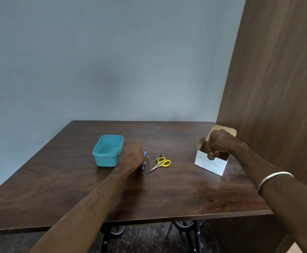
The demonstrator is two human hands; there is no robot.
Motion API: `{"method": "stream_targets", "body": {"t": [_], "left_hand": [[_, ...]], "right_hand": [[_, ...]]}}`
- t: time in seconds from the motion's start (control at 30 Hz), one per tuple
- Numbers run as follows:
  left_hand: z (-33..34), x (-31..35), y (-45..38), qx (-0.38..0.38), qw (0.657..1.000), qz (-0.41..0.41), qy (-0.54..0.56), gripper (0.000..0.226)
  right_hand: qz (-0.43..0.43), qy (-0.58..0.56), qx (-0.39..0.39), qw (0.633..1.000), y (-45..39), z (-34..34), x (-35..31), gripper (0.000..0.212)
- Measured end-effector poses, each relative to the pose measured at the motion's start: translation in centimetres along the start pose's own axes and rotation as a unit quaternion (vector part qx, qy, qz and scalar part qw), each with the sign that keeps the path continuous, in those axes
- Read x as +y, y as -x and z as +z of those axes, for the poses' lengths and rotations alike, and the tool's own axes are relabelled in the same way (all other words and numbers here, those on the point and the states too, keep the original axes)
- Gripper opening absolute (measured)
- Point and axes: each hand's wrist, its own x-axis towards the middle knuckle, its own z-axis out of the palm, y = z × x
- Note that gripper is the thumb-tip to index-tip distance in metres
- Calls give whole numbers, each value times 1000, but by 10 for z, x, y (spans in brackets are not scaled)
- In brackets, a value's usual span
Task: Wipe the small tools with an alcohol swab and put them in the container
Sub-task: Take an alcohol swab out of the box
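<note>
A teal plastic container [107, 151] stands open on the dark wooden table [167, 194]. Right of it lie a blue-handled pick [145, 154], metal tweezers [147, 162], a small nail clipper [159, 156] and yellow-handled scissors [161, 163]. My left hand [132, 157] lies over the blue-handled pick, its fingers curled round the lower part of the handle. A white box of alcohol swabs [210, 164] stands open at the right. My right hand [220, 142] reaches down into the box with its fingertips inside; what they hold is hidden.
A brown wood-grain panel [276, 88] rises just right of the swab box. A grey wall [112, 61] stands behind the table. A metal bangle [274, 178] sits on my right forearm. Black metal legs [197, 236] show below the table's front edge.
</note>
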Motion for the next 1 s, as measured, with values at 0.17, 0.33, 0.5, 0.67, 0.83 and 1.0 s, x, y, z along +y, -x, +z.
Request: {"method": "stream_targets", "body": {"t": [0.17, 0.33, 0.5, 0.67, 0.83, 1.0], "left_hand": [[0, -5, 2, 9, 999, -17, 41, 24], [-1, -7, 6, -1, 994, -48, 94, 23], [0, -8, 9, 21, 991, -60, 119, 16], [3, -7, 14, 73, 995, -37, 63, 18], [6, -4, 16, 83, 996, -10, -3, 20], [4, -1, 14, 89, 996, -7, -13, 19]], "right_hand": [[-10, -39, 16, 999, 5, -6, 2, 25], [-18, -108, 24, 994, 7, -15, -2, 25], [-45, -123, 30, 991, 9, -25, -15, 26], [-73, -135, 43, 987, 15, -33, -37, 22], [-115, -166, 49, 978, 19, -33, -62, 14], [-175, -217, 47, 959, 18, -32, -85, 19]]}}
